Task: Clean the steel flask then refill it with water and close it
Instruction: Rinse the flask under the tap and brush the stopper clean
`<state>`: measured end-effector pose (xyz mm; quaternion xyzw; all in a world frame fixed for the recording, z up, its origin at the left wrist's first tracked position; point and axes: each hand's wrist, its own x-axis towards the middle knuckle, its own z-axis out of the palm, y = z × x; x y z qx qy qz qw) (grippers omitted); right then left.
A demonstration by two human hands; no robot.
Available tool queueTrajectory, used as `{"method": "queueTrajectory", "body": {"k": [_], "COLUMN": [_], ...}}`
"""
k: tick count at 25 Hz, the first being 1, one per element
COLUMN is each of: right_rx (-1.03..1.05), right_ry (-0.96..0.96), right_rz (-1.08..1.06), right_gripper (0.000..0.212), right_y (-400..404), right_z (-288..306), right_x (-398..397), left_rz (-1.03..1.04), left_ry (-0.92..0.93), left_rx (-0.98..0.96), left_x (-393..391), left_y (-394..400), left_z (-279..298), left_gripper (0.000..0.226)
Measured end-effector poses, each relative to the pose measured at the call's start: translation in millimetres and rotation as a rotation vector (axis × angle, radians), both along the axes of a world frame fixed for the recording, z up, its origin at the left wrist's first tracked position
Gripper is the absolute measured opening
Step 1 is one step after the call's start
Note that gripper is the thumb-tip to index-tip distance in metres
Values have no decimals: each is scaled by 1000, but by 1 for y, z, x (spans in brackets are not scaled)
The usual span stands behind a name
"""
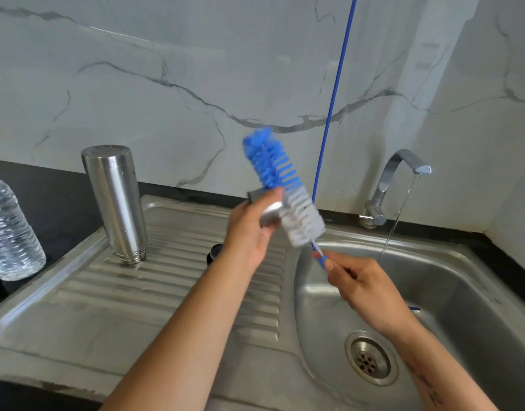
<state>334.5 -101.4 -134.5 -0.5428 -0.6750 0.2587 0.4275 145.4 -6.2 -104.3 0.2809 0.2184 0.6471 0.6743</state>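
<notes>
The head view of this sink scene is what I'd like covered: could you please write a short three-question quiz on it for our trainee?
1. True or false: the steel flask lies on its side in the sink basin.
2. Which hand holds the bottle brush by its wire handle?
A. left hand
B. right hand
3. Fill in: water is running from the ____.

Key:
1. False; it stands mouth-down on the drainboard.
2. B; the left hand holds a small grey piece against the bristles.
3. tap.
</notes>
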Motion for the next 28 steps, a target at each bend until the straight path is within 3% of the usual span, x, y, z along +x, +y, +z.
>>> {"method": "queueTrajectory", "body": {"k": [2,5,9,13,17,20,25,28], "right_rx": [-45,50,-33,41,-17,48,89,67], "right_ry": [22,17,82,76,89,88,222,307], "right_rz": [52,-79,43,-86,13,-84,-181,-192], "right_gripper": [24,25,24,24,26,24,28,25], "right_y": [-2,5,-1,6,0,8,9,10], "right_z": [-4,3,-5,1,-7,-6,-18,-18], "right_x": [-2,-2,0,2,9,3,23,17], "left_rz": [11,-84,18,-80,19,-31,75,186], "left_ry": [-14,114,-13,166,64,226,603,934], "left_rx": [-15,-19,17,12,38,38,99,177], "left_x": [-5,14,-1,22,6,15,-12,-25], "left_y": [2,-17,-2,-24,-10,-22,-14,-12], "left_z": [0,0,4,-1,3,0,4,4], "left_gripper": [29,30,33,22,17,20,51,40]}}
